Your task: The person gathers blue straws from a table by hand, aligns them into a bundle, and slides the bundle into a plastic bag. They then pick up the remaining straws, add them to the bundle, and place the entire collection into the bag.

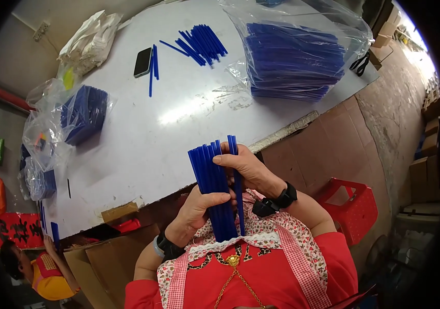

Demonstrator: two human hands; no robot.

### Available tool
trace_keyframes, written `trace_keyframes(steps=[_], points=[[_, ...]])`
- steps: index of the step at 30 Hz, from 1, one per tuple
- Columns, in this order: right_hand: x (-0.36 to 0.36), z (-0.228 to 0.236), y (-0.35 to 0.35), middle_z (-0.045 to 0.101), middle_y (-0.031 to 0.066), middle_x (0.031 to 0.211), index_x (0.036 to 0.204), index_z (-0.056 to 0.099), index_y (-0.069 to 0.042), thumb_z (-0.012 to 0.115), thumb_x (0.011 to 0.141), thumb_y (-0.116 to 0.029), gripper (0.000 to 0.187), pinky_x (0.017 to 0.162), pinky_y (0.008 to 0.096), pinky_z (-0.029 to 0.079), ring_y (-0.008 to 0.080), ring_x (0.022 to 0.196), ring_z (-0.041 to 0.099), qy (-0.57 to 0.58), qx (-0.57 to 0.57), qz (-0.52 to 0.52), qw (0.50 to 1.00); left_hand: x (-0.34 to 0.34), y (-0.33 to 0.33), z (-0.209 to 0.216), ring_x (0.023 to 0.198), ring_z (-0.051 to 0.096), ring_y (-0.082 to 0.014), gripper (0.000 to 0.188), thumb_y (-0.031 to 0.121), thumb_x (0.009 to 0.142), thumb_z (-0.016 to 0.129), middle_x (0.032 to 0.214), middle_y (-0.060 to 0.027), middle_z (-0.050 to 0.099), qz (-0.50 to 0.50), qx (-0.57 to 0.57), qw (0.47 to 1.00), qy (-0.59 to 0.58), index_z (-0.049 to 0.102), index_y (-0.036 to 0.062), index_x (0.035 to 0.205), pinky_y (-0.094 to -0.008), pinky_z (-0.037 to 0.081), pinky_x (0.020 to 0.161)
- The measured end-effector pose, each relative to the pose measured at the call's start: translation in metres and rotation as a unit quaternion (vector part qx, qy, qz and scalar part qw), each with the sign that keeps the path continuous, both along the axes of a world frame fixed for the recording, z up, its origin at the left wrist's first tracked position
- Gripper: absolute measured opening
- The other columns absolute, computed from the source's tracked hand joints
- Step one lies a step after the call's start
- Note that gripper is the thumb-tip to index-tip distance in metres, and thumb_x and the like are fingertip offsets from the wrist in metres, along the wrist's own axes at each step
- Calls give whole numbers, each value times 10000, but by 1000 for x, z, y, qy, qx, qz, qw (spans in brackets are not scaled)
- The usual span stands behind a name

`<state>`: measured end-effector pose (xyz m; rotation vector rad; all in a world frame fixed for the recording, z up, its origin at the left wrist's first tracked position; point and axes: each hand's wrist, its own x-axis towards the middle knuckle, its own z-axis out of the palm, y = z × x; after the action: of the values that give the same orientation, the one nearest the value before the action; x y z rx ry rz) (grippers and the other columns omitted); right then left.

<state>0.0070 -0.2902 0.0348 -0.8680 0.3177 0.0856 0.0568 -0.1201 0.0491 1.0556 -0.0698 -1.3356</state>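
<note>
In front of my chest I hold a flat bundle of blue plastic tubes [210,175] upright. My left hand [200,206] is closed round its lower half, thumb across the front. My right hand [249,167] is closed at the upper right, its thumb on the bundle's edge. One or two blue tubes [238,190] stand slightly apart from the bundle, passing by the right fingers. Some of the fingers are hidden behind the tubes. A loose pile of similar blue tubes [207,44] lies at the far middle of the white table [142,149].
A clear bag full of blue tubes [294,62] sits far right, near black-handled scissors [361,64]. More bagged tubes [83,114] stand at left. A phone [143,62] lies beside a few tubes. A red plastic stool [351,208] is at right; another person [50,273] is lower left.
</note>
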Motion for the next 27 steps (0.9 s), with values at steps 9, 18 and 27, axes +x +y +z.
trace_keyframes(steps=[9,18,27], points=[[-1,-3,-1,585,56,813,1007,564,3,637,857,-179,247,523,213,469,102,625,566,-21,-60,-13,998,3,-1,5,802,646,-188,387,99,761,732,916,-84,645,8,17,1000,-2,564,8,1098,-335,543,777],[1,-9,2,576,26,755,1013,536,-19,645,867,-142,219,492,207,458,88,596,544,9,110,-91,990,8,4,-6,807,617,-156,339,89,777,725,944,-57,611,12,19,1000,7,559,40,1068,-343,553,732],[10,-2,-2,528,8,622,939,553,-25,629,848,-126,156,411,207,417,84,451,488,47,70,12,996,8,1,-4,907,605,-142,387,107,779,740,1035,-26,597,7,14,999,-30,563,44,1118,-315,538,782]])
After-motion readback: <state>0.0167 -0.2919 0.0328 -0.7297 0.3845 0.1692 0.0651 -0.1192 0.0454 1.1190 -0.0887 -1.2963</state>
